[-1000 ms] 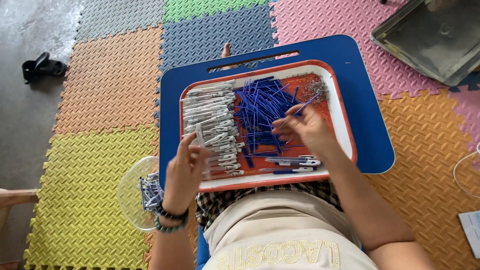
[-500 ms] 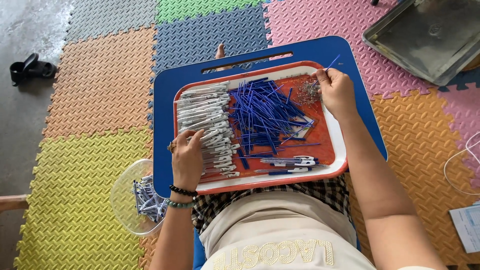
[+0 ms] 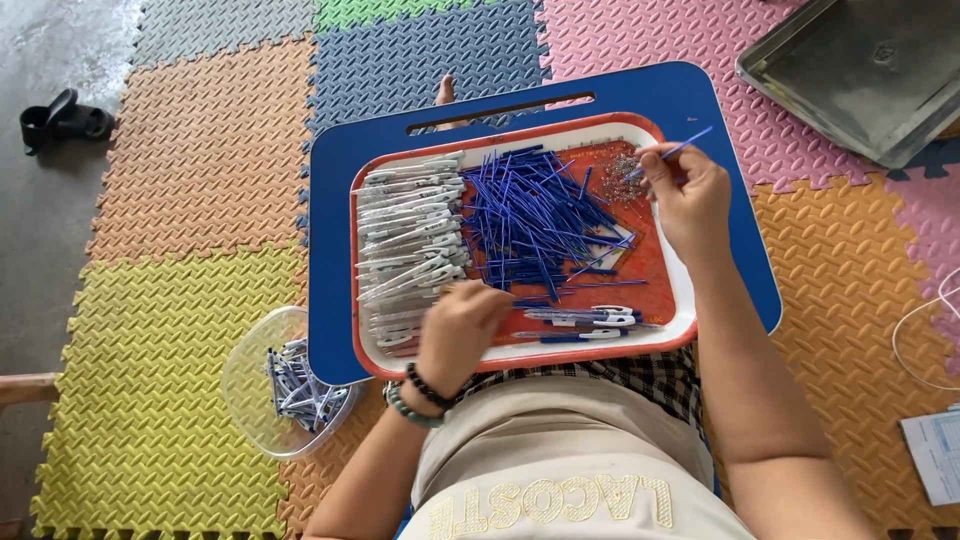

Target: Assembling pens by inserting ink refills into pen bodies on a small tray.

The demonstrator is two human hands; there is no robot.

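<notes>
A red tray with a white rim (image 3: 668,335) is rested on a blue lap board (image 3: 740,260), which is laid across the legs of a person seated on coloured foam mats (image 3: 180,200). The parts are thereby kept at a level where both hands can reach them.

The tray is sorted into zones. Pale pen barrels (image 3: 405,235) are stacked in a row along the left side, thin blue refills (image 3: 525,215) are heaped in the middle, and a small cluster of tiny metal springs (image 3: 622,175) is gathered at the far right corner. A few assembled pens (image 3: 585,318) are laid along the near edge, apart from the loose pieces.

One blue refill (image 3: 690,143) is pinched between the fingertips of the right hand (image 3: 690,200), held up over the spring cluster with its tip pointing away, so that the grip is closed on it. The left hand (image 3: 462,330) is lowered onto the near end of the barrel row, fingers curled down among the barrels; whether a barrel is actually gripped cannot be told, since the fingers are hidden under the back of the hand.

A clear plastic bowl (image 3: 245,375) with more pens is set on the mat beside the left knee, within easy reach. A metal tray (image 3: 860,70) is lying at the far right, and a black sandal (image 3: 65,118) on the bare floor at the far left.
</notes>
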